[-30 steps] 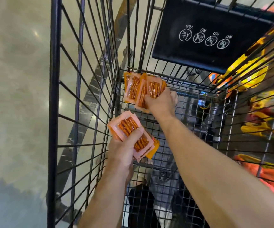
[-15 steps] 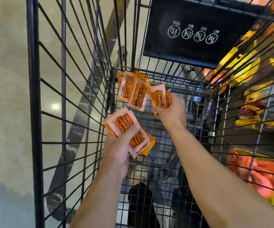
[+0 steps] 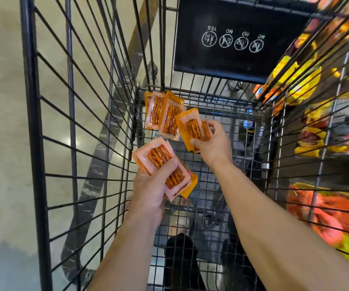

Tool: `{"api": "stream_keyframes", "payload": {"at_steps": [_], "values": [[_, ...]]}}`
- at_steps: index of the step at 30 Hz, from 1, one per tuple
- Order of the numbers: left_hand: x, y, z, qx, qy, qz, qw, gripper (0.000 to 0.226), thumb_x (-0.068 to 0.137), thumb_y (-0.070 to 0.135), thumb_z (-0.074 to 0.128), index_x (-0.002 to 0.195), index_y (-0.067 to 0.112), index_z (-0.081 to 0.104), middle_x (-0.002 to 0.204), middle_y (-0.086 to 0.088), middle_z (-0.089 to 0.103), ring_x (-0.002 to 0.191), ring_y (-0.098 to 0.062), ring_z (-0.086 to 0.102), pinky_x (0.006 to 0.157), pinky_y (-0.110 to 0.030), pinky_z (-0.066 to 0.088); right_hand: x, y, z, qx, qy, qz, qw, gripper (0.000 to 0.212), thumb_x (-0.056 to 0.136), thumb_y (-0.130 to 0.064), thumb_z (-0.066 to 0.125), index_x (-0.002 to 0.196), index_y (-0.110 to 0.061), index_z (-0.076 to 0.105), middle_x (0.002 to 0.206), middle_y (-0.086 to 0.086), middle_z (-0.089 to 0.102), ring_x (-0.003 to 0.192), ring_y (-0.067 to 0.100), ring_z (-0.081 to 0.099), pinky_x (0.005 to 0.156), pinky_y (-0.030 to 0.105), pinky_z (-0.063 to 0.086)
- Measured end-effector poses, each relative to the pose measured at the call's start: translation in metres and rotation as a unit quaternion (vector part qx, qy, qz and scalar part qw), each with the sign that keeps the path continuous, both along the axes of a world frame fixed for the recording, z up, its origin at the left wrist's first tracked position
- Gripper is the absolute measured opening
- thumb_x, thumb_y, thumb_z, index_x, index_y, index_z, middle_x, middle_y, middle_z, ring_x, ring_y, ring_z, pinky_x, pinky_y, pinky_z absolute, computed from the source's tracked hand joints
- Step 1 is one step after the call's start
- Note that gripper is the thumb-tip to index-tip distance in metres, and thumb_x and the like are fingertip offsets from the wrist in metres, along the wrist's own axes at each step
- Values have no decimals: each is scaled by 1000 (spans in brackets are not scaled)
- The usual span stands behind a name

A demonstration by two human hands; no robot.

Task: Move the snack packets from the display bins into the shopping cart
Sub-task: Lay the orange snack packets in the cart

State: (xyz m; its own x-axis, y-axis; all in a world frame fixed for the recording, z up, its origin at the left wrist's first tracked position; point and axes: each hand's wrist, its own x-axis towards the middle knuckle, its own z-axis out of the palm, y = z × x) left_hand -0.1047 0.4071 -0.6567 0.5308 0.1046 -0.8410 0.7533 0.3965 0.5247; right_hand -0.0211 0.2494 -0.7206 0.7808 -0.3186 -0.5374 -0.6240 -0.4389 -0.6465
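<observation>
Mostly the cart (image 3: 30, 106) fills my view, its rim cut off at every edge. Through its right wall the bins (image 3: 324, 131) are a yellow and orange blur whose goods I cannot make out, and a few loose packets (image 3: 165, 116) lie overlapped in its far left corner, touching neither hand. Nearer, my left hand (image 3: 150, 187) is curled round a stack (image 3: 159, 158) of packets, thumb pressed across the top one so their count is unclear, while my right hand (image 3: 213, 143) pinches a smaller bunch (image 3: 190, 129) between thumb and fingertips just beside the loose ones.
</observation>
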Motion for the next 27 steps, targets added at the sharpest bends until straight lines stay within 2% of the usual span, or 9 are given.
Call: {"api": "stream_keyframes", "payload": {"at_steps": [3,6,9,11,13,17,21,24,27], "values": [[0,2,1,0,-5,4,1000,12,89,22,83,100,25,79,106,-5,82,100,-23,80,87,-45,61,-5,-6,1,-17,-24,-8,1000,40,88,-24,81,123,-32,63,109,-17,70,101,9,67,95,36,56],[0,4,5,-2,-9,11,1000,21,89,21,84,108,19,77,106,-6,82,101,-25,79,90,-48,62,-10,-16,7,-14,-38,-57,998,22,91,-18,73,109,-30,70,90,-18,69,82,0,64,84,30,54],[2,5,13,-7,-20,7,1000,14,89,18,83,102,22,78,108,-8,82,102,-26,79,90,-51,63,-18,-26,22,60,-37,-131,989,21,88,-8,69,90,-29,70,79,-7,71,71,15,69,64,35,57],[4,6,24,-10,-32,1,999,11,89,16,82,92,26,81,109,-10,81,102,-28,79,87,-51,65,-25,-31,40,104,-45,-148,982,24,88,-5,69,95,-28,71,79,-3,74,66,14,70,57,31,57],[7,7,39,-11,-41,-4,999,11,88,14,82,90,25,82,109,-11,81,101,-29,79,83,-50,66,-33,-34,64,131,-59,-147,979,25,91,-8,72,102,-31,71,88,-1,77,73,15,75,62,29,61],[13,8,91,-17,-61,-35,997,20,89,14,81,109,15,76,108,-10,81,99,-27,80,78,-47,67,-56,-36,131,179,-99,-159,966,24,92,-9,73,103,-31,71,91,1,79,79,20,77,64,30,62],[11,12,159,-25,-94,-72,993,19,89,11,81,107,14,76,104,-11,82,92,-28,81,66,-39,65,-83,-28,218,188,-140,-160,959,29,88,-13,76,97,-40,72,88,1,78,71,18,74,60,30,60],[6,22,214,-50,-124,-102,986,12,89,7,80,95,17,78,100,-11,81,93,-30,79,76,-49,66,-112,-15,287,179,-181,-169,952,32,88,-14,75,96,-45,71,89,6,78,71,19,72,57,29,57],[-3,40,269,-60,-157,-147,975,13,89,5,80,87,18,78,100,-14,79,96,-34,76,85,-55,64,-147,9,358,173,-213,-194,942,26,83,-21,77,94,-44,70,88,4,77,76,21,73,59,35,60]]}}
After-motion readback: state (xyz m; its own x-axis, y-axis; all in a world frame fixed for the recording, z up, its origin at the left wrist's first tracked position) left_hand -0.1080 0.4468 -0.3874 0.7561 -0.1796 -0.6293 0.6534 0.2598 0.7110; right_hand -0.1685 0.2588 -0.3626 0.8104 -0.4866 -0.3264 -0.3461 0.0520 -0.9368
